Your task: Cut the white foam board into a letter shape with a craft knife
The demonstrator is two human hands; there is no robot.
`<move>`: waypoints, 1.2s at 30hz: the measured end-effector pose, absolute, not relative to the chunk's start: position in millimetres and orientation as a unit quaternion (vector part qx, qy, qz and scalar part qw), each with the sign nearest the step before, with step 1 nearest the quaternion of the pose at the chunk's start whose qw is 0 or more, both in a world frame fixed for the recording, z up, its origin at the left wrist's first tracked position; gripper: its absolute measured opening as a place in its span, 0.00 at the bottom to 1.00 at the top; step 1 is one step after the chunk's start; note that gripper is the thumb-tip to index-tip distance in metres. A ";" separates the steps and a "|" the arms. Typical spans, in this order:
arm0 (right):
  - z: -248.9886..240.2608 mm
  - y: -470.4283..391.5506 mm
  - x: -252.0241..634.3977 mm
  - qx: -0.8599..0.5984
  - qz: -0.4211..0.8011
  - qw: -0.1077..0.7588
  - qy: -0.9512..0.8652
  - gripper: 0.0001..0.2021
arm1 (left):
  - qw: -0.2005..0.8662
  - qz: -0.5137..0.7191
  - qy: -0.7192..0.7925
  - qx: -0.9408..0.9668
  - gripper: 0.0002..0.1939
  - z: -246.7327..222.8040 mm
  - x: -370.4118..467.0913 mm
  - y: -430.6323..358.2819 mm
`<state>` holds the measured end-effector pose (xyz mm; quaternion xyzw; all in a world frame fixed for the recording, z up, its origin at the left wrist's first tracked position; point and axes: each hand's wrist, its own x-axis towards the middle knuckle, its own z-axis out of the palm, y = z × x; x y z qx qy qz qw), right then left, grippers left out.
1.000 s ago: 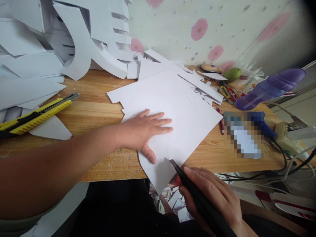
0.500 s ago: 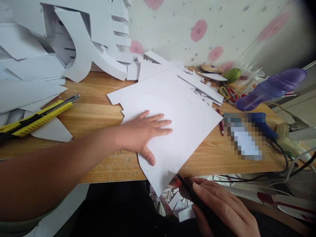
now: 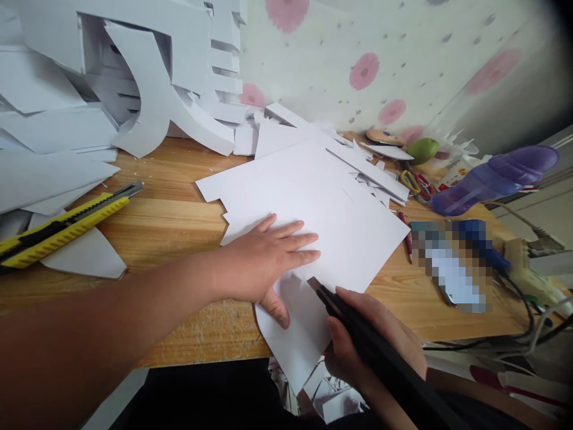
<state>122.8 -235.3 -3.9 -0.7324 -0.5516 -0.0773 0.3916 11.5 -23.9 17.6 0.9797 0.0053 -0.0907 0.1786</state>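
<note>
A large white foam board sheet [image 3: 353, 233] lies on the wooden table, one corner hanging past the front edge. My left hand [image 3: 268, 263] rests flat on it, fingers spread and thumb toward me. In my right hand [image 3: 380, 334] is a black utility knife [image 3: 362, 334], its blade pointing up and to the left over the sheet, close to my left thumb. Whether the blade touches the board I cannot tell. Faint lines are marked on the sheet's right part.
A yellow utility knife [image 3: 71, 224] lies at left beside white cut pieces [image 3: 85, 254]. White offcuts [image 3: 367, 173] are heaped behind the sheet. At right are scissors [image 3: 416, 184], a purple bottle [image 3: 492, 179], a red pencil [image 3: 406, 239], a blurred-out phone-like object [image 3: 452, 275] and cables [image 3: 532, 322].
My right hand has brought the black knife up from below the table edge to over the sheet. My left hand stays flat on the board. The view has shifted slightly.
</note>
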 end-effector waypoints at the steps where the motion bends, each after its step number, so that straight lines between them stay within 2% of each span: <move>1: -4.6 -234.4 122.7 -0.732 -0.077 0.390 -0.553 0.10 | 0.179 -0.089 0.005 0.980 0.54 17.3 11.3 -23.9; 24: -0.9 -230.0 121.4 -0.722 -0.056 0.391 -0.568 0.12 | 0.171 -0.099 0.007 0.980 0.50 18.1 13.4 -26.0; 36: 11.4 -232.8 122.8 -0.697 -0.017 0.379 -0.608 0.13 | 0.180 -0.110 0.014 0.977 0.54 20.3 17.5 -24.3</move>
